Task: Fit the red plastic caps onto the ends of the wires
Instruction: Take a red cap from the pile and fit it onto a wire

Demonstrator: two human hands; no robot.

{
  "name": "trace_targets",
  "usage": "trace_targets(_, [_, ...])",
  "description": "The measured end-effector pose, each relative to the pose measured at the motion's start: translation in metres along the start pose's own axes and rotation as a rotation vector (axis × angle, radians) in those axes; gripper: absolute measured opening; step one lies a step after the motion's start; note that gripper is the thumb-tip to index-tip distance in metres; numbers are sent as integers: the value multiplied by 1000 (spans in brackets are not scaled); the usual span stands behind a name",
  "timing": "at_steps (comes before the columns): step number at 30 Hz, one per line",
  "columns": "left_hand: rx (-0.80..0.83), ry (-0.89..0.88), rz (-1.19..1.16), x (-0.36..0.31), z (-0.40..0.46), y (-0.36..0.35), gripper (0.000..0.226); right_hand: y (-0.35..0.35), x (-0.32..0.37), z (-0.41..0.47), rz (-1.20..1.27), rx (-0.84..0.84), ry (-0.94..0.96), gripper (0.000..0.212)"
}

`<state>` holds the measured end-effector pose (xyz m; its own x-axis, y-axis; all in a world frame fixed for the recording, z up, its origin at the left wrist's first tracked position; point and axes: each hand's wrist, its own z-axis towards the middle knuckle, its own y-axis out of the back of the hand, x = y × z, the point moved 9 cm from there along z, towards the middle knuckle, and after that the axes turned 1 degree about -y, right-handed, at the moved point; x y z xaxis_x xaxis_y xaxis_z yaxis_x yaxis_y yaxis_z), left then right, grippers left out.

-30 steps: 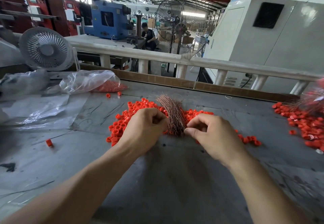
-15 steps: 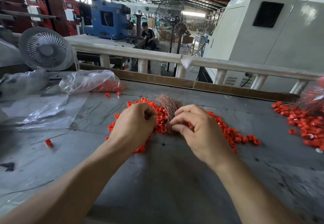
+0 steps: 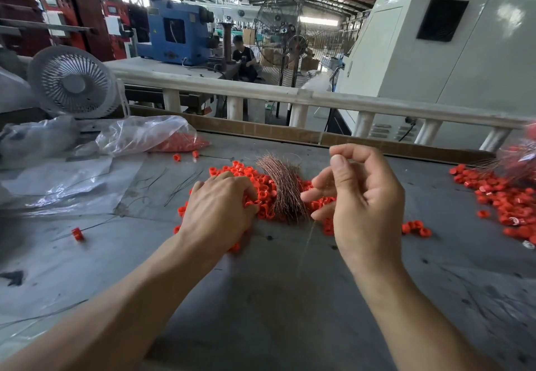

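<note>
A heap of small red plastic caps (image 3: 262,180) lies mid-table with a bundle of thin copper wires (image 3: 285,187) on top of it. My left hand (image 3: 222,208) rests knuckles-up on the left side of the heap, fingers curled down into the caps; what they hold is hidden. My right hand (image 3: 359,196) is raised just right of the bundle, thumb and forefinger pinching a single thin wire (image 3: 307,240) that hangs down toward the table.
A second spread of red caps (image 3: 504,199) lies at the right edge. A clear bag with caps (image 3: 162,138) and plastic sheets lie at the left, with a white fan (image 3: 72,81) behind. One stray cap (image 3: 77,233) and loose wires lie left. A cardboard strip (image 3: 261,131) edges the table's far side.
My right hand has lifted off the bundle to the right, drawing one wire out. My left hand stays on the caps, shifted slightly left and nearer.
</note>
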<state>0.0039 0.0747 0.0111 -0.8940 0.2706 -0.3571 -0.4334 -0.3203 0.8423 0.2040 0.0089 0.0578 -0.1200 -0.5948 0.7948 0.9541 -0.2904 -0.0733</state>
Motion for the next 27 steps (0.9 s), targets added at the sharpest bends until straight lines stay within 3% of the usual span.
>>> trace_targets(4, [1, 9, 44, 2, 0, 0, 22, 6, -11, 2, 9, -50, -92, 17])
trace_targets(13, [-36, 4, 55, -2, 1, 1, 9, -5, -41, 0, -69, 43, -240, 15])
trace_targets(17, [-142, 19, -195, -2, 0, 12, 8, -6, -41, -1, -133, 63, -213, 11])
trace_targets(21, [-120, 22, -578, -11, -1, 10, 19, -4, -37, -1, -177, 57, -170, 12])
trace_targets(27, [-80, -54, -852, -25, -3, 9, 25, -7, -29, 0, -202, 73, -98, 15])
